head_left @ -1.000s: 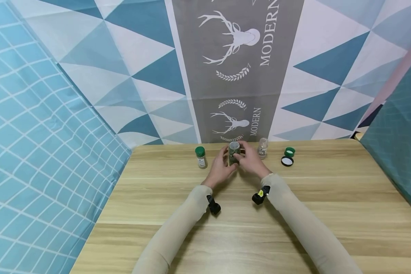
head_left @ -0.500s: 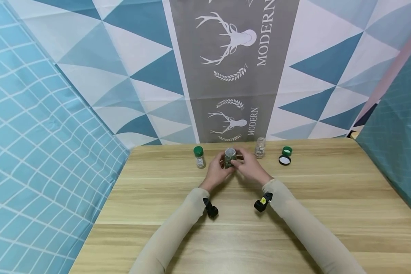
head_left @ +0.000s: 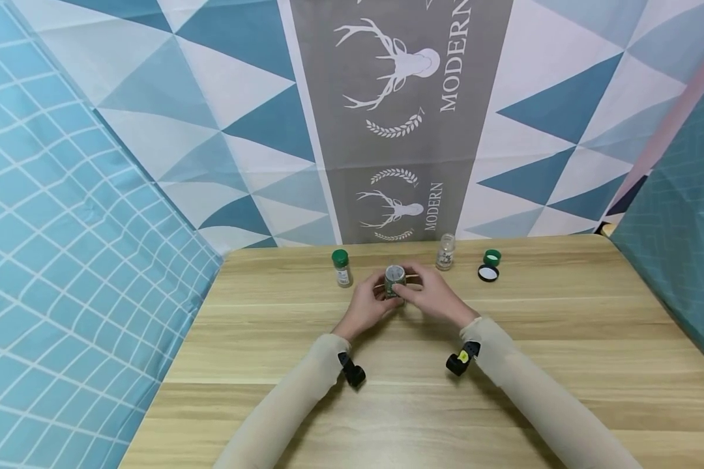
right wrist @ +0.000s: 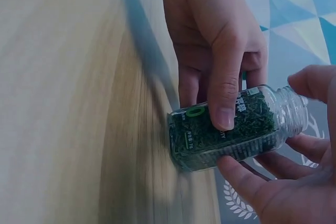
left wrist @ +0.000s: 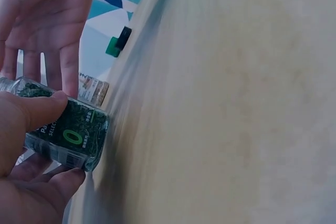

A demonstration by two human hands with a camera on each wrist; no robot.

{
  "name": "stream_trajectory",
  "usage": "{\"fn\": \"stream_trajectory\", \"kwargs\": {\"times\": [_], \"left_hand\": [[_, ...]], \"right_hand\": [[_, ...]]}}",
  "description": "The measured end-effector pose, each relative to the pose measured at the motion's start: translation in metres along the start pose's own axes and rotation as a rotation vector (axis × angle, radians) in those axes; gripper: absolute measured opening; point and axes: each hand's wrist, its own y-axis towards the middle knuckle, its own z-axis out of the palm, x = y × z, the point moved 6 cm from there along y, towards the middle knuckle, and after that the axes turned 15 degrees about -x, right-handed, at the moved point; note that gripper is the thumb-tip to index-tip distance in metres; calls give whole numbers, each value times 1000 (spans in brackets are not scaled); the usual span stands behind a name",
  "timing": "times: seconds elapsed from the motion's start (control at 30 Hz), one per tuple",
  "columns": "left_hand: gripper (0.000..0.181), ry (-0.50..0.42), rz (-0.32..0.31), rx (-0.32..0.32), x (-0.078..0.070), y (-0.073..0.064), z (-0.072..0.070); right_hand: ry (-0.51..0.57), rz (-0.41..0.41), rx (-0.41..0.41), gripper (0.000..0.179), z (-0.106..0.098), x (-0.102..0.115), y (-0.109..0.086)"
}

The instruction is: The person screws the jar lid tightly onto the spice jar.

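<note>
Both hands are around a clear glass jar of dried green herb [head_left: 394, 279], near the back of the table. A dark label covers the jar [right wrist: 226, 135], and its threaded neck has no cap. My left hand [head_left: 368, 303] grips the jar's body, with the thumb across the label and the fingers underneath in the left wrist view. My right hand [head_left: 431, 293] has its thumb at the jar's rim and its fingers against the side, seen in the right wrist view. Some fingertips are hidden behind the jar.
A green-capped spice jar [head_left: 341, 268] stands to the left. Right of the hands stands an uncapped clear jar [head_left: 445, 253]. A green cap [head_left: 492, 257] and a black cap [head_left: 488, 273] lie farther right on the wooden table [head_left: 387, 417]. Patterned cloth [head_left: 399, 98] hangs behind.
Both hands have moved toward me with the herb jar, away from the back edge. The right wrist has shifted a little to the right. Other jars and caps stay put.
</note>
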Motion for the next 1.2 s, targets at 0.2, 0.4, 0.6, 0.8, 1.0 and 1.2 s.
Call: {"fn": "stream_trajectory", "kwargs": {"times": [0.2,0.4,0.6,0.8,1.0,1.2], "left_hand": [[62,12,8,17,-2,-11,0],[64,19,26,46,-7,-23,-1],[64,36,47,65,-9,-33,-1],[63,63,81,83,-12,-40,-2],[62,78,103,84,-14,-44,-2],[60,85,76,107,-17,-51,-3]], "right_hand": [[-3,12,12,49,-2,0,-11],[-16,56,24,43,-4,3,-21],[-2,52,41,41,-4,7,-30],[-15,27,59,38,-3,12,-37],[-20,10,67,36,-4,16,-43],[-21,-5,84,34,-6,20,-52]]}}
